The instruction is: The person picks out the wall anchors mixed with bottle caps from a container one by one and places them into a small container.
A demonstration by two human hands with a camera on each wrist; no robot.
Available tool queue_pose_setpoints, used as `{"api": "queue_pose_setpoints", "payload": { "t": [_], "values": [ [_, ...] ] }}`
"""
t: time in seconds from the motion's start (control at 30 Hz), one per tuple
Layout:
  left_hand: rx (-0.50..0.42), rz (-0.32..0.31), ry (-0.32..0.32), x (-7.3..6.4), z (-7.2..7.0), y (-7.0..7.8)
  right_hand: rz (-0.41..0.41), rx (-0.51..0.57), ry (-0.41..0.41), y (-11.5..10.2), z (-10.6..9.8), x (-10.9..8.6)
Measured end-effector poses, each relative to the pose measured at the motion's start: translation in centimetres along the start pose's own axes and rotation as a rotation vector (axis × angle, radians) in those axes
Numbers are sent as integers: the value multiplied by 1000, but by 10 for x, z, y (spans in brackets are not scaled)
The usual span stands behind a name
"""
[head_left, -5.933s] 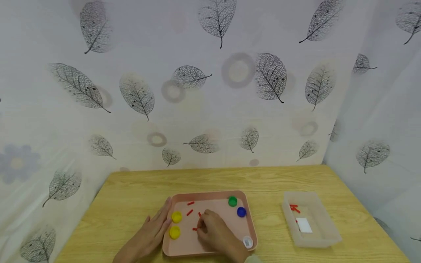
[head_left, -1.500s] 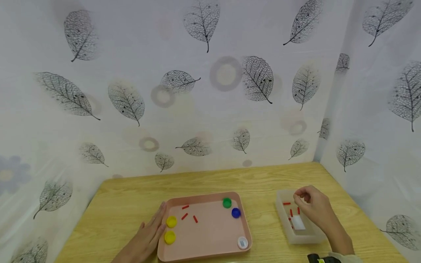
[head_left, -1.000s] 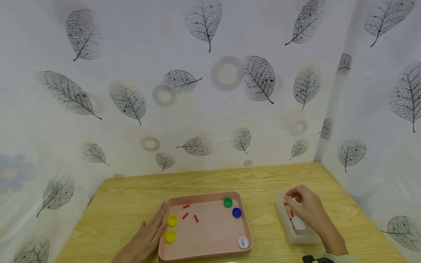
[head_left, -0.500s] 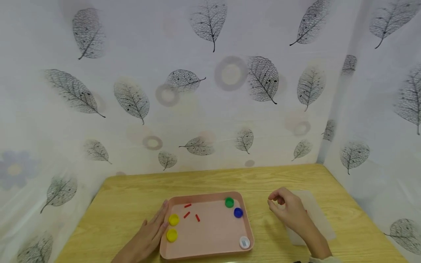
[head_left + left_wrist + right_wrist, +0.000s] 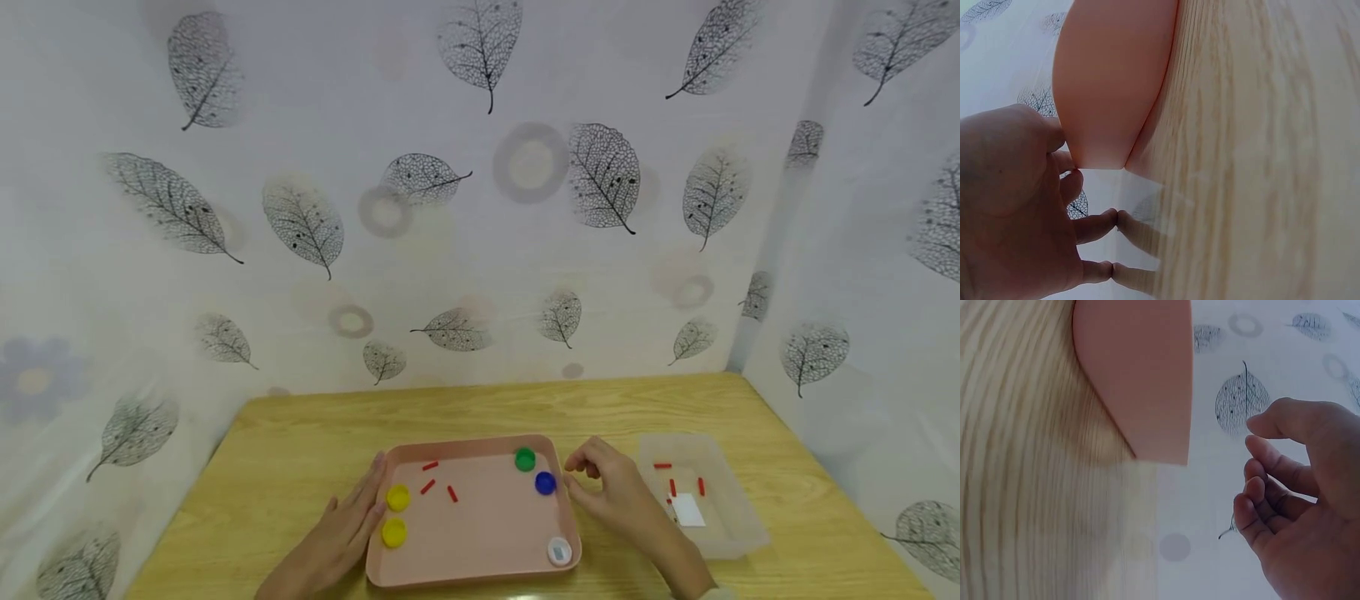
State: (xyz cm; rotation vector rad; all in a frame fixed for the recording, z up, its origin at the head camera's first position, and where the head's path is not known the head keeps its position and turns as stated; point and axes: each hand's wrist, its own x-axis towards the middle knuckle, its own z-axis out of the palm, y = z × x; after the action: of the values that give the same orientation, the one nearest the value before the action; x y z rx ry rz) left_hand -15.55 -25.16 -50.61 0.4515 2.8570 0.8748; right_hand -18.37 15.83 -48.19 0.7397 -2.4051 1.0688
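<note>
My left hand [image 5: 326, 537] lies along the left rim of a pink tray [image 5: 480, 537], fingers extended; in the left wrist view its fingertips reach down to the table beside the tray wall [image 5: 1116, 81]. My right hand [image 5: 618, 500] hovers just outside the tray's right rim, near the blue cap [image 5: 546, 482]. Its thumb and forefinger are close together with nothing between them, as the right wrist view shows of the hand [image 5: 1310, 506]. Inside the tray lie three short red sticks [image 5: 428, 487], two yellow caps [image 5: 397, 497], a green cap [image 5: 525, 459] and a white round piece [image 5: 559, 552].
A translucent plastic box [image 5: 738, 500] stands to the right of the tray, holding several red sticks [image 5: 701, 486] and a white card [image 5: 687, 510]. The wooden table [image 5: 480, 408] backs onto a leaf-patterned curtain [image 5: 480, 250].
My right hand was among the red sticks in the tray, then over the box, and has come back left to the tray. The tray holds fewer sticks. My left hand stayed at the rim.
</note>
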Motion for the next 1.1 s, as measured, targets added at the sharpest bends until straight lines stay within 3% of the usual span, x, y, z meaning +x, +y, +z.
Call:
{"api": "queue_pose_setpoints", "payload": {
  "t": [0.1,0.23,0.37,0.47,0.7,0.8,1.0,1.1],
  "values": [
    [8,4,6,0,0,1,15,43,-22,-6,7,1],
    [5,-2,9,-5,1,5,-58,104,-35,-12,17,0],
    [-3,-13,10,-9,3,9,-64,150,-84,-20,29,3],
    [-9,-23,12,-12,6,12,-44,160,-114,-25,36,5],
    [-12,-51,14,-17,9,18,-99,115,-91,-35,54,9],
    [-19,-44,16,-18,8,20,-69,90,-100,-41,63,12],
    [-18,-31,23,-18,8,20,82,134,-220,-50,79,13],
    [-25,-39,17,-18,8,20,115,150,-253,-53,89,14]
  ]
}}
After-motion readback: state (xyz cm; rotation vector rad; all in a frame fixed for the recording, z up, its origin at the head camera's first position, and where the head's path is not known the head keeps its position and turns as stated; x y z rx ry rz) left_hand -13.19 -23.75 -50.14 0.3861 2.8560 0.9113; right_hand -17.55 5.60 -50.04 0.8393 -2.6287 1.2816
